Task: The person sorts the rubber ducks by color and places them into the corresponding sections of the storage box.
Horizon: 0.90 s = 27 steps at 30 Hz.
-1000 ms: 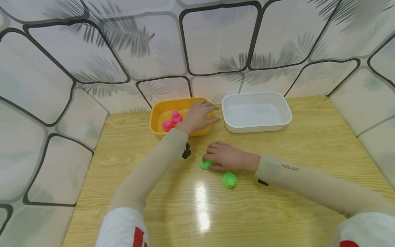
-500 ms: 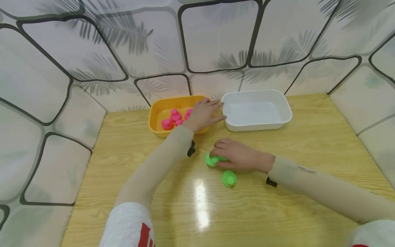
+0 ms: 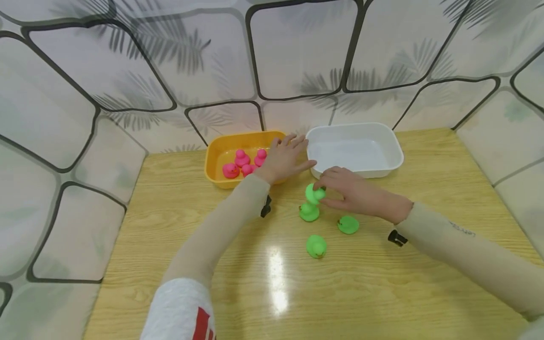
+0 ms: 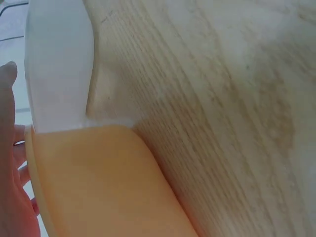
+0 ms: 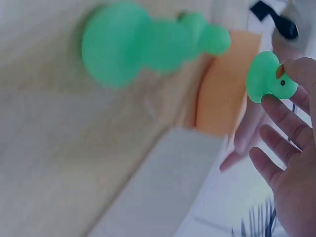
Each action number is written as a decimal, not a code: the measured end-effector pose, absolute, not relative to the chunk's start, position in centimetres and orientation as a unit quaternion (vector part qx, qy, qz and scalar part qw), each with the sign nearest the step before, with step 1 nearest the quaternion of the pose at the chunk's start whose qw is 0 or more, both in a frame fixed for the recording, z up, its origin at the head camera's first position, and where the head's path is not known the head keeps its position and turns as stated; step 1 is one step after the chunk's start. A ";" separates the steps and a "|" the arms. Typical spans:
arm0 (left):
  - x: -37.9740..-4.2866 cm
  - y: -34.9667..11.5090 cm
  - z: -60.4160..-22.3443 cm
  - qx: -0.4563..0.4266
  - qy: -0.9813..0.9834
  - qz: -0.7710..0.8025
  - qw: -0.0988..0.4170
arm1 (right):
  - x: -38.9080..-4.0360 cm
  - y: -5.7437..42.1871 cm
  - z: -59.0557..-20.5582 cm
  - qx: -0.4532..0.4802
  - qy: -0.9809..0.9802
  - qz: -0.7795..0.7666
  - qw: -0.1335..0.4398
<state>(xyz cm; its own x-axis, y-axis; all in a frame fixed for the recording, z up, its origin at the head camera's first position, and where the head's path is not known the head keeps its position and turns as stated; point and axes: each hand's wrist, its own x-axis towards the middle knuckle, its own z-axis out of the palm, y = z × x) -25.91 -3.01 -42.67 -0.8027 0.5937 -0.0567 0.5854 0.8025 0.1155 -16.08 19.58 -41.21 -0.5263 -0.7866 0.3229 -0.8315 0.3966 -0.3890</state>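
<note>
My right hand (image 3: 359, 194) pinches a green duck (image 3: 312, 193) near the white tub (image 3: 352, 152); left hand (image 3: 284, 160) spread, maybe touching the orange tub (image 3: 216, 163) at its right!

Obstacle beyond right hand (image 3: 359, 191): white tray (image 3: 354, 152)

Orange tray (image 3: 222, 183): right end is partly hidden by the left hand (image 3: 282, 160), head view's centre.
Green rubber ducks (image 5: 116, 44): blurred at the right wrist view's top.
Sleeve lettering (image 3: 462, 230): too small to be read, head view's lower right.
White tray (image 4: 59, 59): cut off by the left wrist view's top edge.
</note>
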 end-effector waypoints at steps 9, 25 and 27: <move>-25.7 -2.3 -42.7 0.307 0.949 0.026 0.064 | -19.8 22.5 -39.0 0.417 -0.869 0.257 0.073; -25.6 -2.3 -43.0 0.305 0.950 0.043 0.051 | -26.7 23.6 -39.6 0.338 -0.924 0.172 -0.039; -25.6 -2.4 -43.0 0.306 0.950 0.047 0.047 | -27.0 23.3 -39.5 0.334 -0.926 0.167 -0.051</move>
<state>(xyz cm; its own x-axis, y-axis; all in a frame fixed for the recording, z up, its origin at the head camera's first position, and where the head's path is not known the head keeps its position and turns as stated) -25.64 -2.37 -42.99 -0.8078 0.5864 -0.0596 0.5775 0.8077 0.1187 -27.03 23.33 -39.52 -0.7720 -0.6354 0.0167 -0.6013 0.7216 -0.3430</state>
